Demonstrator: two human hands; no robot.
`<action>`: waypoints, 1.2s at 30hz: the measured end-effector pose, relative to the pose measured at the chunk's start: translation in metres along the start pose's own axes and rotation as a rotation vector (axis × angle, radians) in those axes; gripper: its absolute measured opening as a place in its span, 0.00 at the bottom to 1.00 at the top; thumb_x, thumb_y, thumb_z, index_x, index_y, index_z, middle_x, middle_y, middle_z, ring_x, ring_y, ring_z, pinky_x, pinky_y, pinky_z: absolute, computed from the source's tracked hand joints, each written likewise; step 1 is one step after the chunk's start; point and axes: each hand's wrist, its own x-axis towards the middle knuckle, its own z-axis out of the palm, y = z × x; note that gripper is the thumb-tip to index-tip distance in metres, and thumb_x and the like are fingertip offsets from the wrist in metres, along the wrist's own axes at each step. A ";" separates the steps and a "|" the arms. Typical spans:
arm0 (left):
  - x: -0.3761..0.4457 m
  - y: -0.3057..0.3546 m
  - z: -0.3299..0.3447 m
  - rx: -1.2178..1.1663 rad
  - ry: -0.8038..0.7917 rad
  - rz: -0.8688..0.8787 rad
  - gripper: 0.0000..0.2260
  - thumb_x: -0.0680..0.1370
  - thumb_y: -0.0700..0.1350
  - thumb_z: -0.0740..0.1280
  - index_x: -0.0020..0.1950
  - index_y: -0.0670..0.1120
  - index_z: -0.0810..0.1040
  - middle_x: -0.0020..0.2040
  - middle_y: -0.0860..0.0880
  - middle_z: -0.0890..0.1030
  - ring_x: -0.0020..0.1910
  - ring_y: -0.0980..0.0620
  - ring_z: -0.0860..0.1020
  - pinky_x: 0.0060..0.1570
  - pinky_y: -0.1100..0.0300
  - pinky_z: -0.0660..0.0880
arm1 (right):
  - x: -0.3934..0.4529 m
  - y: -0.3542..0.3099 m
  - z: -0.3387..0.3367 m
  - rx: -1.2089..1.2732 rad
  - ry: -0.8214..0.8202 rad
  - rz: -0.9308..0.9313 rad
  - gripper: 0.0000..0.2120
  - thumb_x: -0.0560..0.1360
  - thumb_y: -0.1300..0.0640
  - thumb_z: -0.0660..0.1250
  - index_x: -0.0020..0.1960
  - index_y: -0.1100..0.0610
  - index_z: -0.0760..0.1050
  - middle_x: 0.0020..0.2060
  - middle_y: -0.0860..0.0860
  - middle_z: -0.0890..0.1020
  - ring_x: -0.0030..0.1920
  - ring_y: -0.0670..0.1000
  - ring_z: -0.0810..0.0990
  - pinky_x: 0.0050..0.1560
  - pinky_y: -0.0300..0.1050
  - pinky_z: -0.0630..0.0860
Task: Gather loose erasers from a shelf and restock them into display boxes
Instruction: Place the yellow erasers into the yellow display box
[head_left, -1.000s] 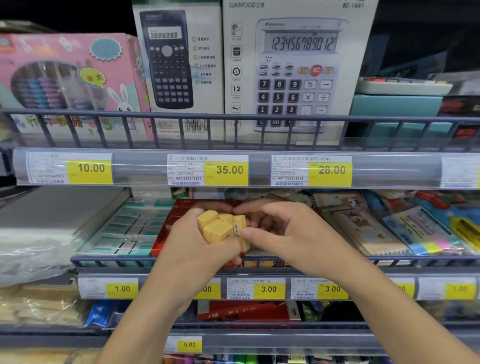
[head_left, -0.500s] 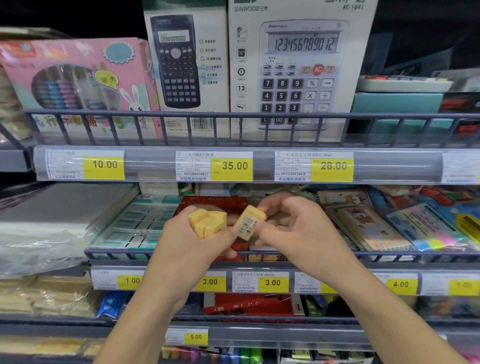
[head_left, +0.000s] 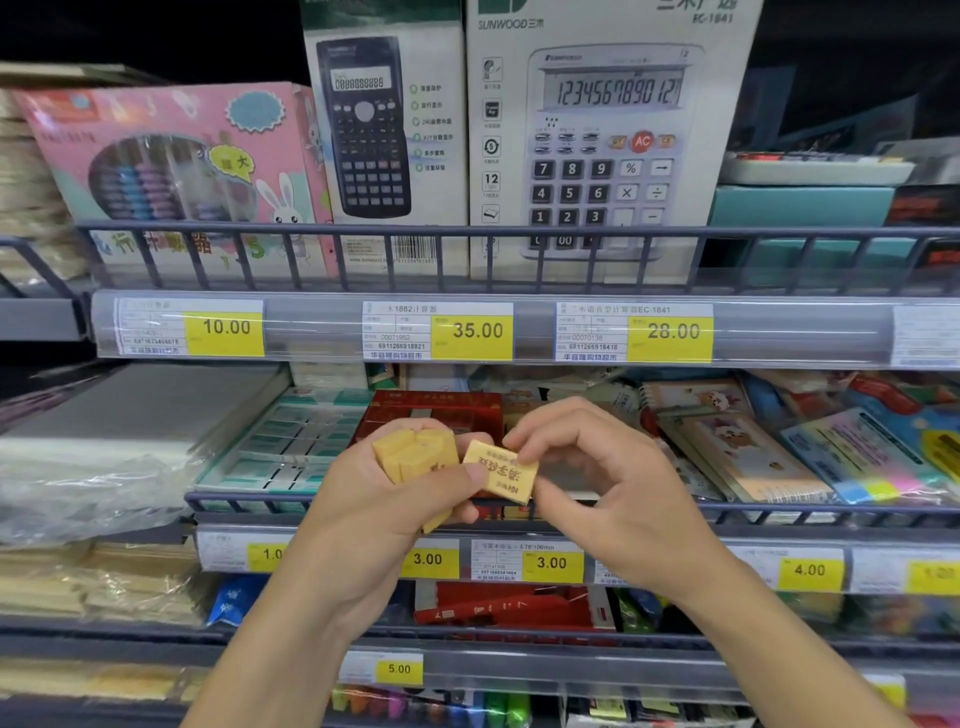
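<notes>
Shelf rail: a dark wire rail (head_left: 363, 501) runs just below and behind both hands, fronting the middle shelf.
Open room: the hands hang in front of the rail, clear of the price strip (head_left: 488, 330) above them.
Red display box: a glossy red carton (head_left: 436, 413) sits on the shelf directly behind the left hand.
Bundle of erasers: yellow, matte, blocky erasers (head_left: 413, 457) stacked tight together.
Left hand: the left hand (head_left: 384, 499) grips the bundle, fingers curled round it, thumb across the front.
Single eraser: a flat yellow block with a printed face (head_left: 501, 473), tilted, touching the bundle's right side.
Right hand: the right hand (head_left: 608, 488) pinches the single eraser between thumb and fingertips, other fingers loosely arched.
</notes>
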 end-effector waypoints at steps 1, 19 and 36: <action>0.000 -0.001 0.000 0.013 0.017 0.023 0.19 0.66 0.38 0.78 0.54 0.39 0.79 0.52 0.41 0.88 0.39 0.51 0.85 0.36 0.63 0.81 | -0.001 0.001 -0.001 0.001 -0.021 0.018 0.15 0.72 0.70 0.71 0.54 0.55 0.79 0.55 0.44 0.80 0.58 0.53 0.80 0.55 0.42 0.79; 0.003 -0.003 0.005 0.112 0.068 0.099 0.17 0.69 0.36 0.80 0.54 0.44 0.81 0.52 0.46 0.88 0.41 0.47 0.86 0.40 0.60 0.82 | 0.010 -0.009 -0.010 0.199 -0.108 0.374 0.12 0.76 0.58 0.74 0.58 0.50 0.82 0.47 0.49 0.82 0.47 0.48 0.81 0.49 0.45 0.80; 0.019 -0.001 -0.011 0.230 0.153 0.129 0.17 0.73 0.32 0.77 0.53 0.49 0.78 0.44 0.47 0.88 0.29 0.49 0.80 0.34 0.61 0.79 | 0.036 0.033 -0.037 -0.052 0.199 0.679 0.08 0.72 0.60 0.76 0.46 0.49 0.80 0.38 0.42 0.86 0.45 0.46 0.86 0.51 0.45 0.81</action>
